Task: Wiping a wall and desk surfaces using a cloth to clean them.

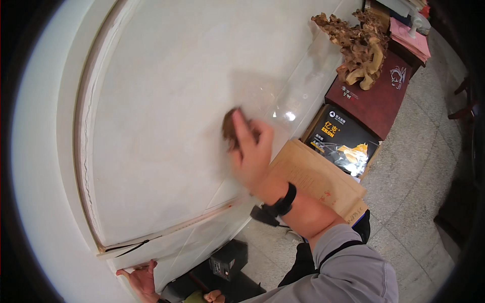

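Observation:
My right hand (252, 151), a black band on its wrist, grips a dark brown, crumpled-looking object (234, 128) against a whitish flat surface (170, 113). Motion blurs the hand, and the object's kind cannot be told. My left hand (141, 279) is at the lower left, its fingers spread at the pale edge below the surface; nothing shows in it. A thin black cord (130, 247) lies at the surface's lower left corner.
Along the right stand a gnarled wood piece (362, 49), a dark red box (379, 91), a black printed package (329, 132), brown paper envelopes (303, 170) and pink papers (409, 39). A dark box (227, 261) is near the bottom. A pale frame (85, 151) curves along the left.

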{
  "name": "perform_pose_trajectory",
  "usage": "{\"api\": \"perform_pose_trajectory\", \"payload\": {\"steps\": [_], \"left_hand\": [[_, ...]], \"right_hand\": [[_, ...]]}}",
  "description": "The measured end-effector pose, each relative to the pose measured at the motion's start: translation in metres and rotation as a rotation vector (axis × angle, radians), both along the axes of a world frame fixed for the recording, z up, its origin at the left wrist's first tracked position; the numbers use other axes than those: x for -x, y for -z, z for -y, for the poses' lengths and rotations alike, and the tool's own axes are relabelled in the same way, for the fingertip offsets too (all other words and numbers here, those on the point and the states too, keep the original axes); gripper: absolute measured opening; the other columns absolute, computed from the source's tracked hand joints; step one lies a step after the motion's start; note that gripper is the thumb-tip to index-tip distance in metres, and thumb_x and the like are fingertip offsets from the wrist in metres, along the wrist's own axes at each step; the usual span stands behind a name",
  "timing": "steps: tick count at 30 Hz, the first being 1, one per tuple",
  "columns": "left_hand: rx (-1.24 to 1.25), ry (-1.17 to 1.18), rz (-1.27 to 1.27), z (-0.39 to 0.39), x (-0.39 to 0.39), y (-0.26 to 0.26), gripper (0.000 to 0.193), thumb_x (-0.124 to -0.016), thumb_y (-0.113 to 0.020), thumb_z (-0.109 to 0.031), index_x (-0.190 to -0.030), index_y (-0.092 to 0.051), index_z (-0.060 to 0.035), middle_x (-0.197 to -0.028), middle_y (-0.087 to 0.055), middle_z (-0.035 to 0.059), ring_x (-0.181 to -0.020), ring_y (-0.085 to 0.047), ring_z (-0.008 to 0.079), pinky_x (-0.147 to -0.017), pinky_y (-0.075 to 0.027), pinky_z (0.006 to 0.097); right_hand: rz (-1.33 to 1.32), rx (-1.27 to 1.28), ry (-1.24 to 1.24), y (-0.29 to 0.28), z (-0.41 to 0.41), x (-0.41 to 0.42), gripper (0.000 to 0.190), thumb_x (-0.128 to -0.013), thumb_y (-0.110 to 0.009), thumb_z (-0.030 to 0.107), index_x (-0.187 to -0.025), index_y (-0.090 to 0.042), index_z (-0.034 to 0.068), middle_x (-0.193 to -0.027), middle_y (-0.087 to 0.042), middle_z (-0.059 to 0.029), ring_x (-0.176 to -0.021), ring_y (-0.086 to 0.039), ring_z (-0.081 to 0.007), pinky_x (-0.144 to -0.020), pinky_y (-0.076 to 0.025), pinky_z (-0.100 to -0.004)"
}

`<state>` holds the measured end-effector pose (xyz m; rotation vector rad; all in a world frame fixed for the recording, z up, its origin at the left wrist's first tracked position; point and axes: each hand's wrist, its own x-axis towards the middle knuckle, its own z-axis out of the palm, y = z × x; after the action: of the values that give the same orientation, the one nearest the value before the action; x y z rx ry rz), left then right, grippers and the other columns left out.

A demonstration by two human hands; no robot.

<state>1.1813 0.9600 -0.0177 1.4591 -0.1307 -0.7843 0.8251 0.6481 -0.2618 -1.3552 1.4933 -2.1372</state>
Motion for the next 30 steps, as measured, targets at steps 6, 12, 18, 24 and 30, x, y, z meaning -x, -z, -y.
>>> {"api": "perform_pose_trajectory", "payload": {"steps": [6,12,18,24,30], "left_hand": [[0.016,0.022,-0.015,-0.005,-0.006,0.0,0.12,-0.075,-0.06,-0.086,-0.154,-0.023,-0.0044,-0.157,-0.02,0.0243,-0.127,-0.035,0.0585,-0.094,-0.056,0.0605],[0.04,0.04,-0.044,-0.009,-0.015,-0.001,0.128,-0.071,-0.059,-0.089,-0.162,-0.008,-0.0154,-0.168,0.005,0.0166,-0.135,-0.023,0.0606,-0.098,-0.053,0.0654],[0.039,0.016,-0.043,-0.011,-0.023,0.001,0.132,-0.068,-0.06,-0.091,-0.162,-0.007,-0.0153,-0.168,0.007,0.0148,-0.141,-0.012,0.0621,-0.1,-0.052,0.0649],[0.016,0.043,-0.048,-0.009,-0.018,-0.001,0.132,-0.068,-0.057,-0.093,-0.163,-0.007,-0.0157,-0.169,0.006,0.0145,-0.143,-0.008,0.0617,-0.101,-0.052,0.0629],[-0.017,0.105,0.067,-0.004,-0.006,0.0,0.123,-0.072,-0.06,-0.088,-0.157,-0.02,-0.0083,-0.158,-0.019,0.0196,-0.13,-0.031,0.0613,-0.096,-0.056,0.0615]], "right_hand": [[0.154,-0.134,0.06,-0.022,-0.002,0.008,0.07,-0.075,-0.068,0.0,-0.144,-0.059,0.01,-0.106,-0.053,-0.0172,-0.091,-0.053,-0.0337,-0.079,-0.047,-0.0389],[-0.055,0.063,-0.08,-0.021,-0.007,0.017,0.073,-0.075,-0.073,0.001,-0.145,-0.057,0.01,-0.108,-0.054,-0.0165,-0.09,-0.054,-0.0327,-0.077,-0.046,-0.0429],[-0.101,0.1,-0.2,-0.012,-0.01,0.024,0.073,-0.073,-0.071,0.001,-0.144,-0.058,0.009,-0.105,-0.056,-0.0157,-0.088,-0.055,-0.0332,-0.076,-0.047,-0.0444],[-0.026,-0.039,-0.1,-0.008,-0.011,0.022,0.072,-0.076,-0.071,0.001,-0.146,-0.057,0.01,-0.104,-0.058,-0.0155,-0.087,-0.056,-0.0341,-0.073,-0.047,-0.0433],[-0.108,0.164,-0.213,-0.006,-0.012,0.017,0.071,-0.077,-0.068,-0.002,-0.146,-0.056,0.01,-0.102,-0.058,-0.0153,-0.087,-0.057,-0.0336,-0.074,-0.047,-0.0427]]}}
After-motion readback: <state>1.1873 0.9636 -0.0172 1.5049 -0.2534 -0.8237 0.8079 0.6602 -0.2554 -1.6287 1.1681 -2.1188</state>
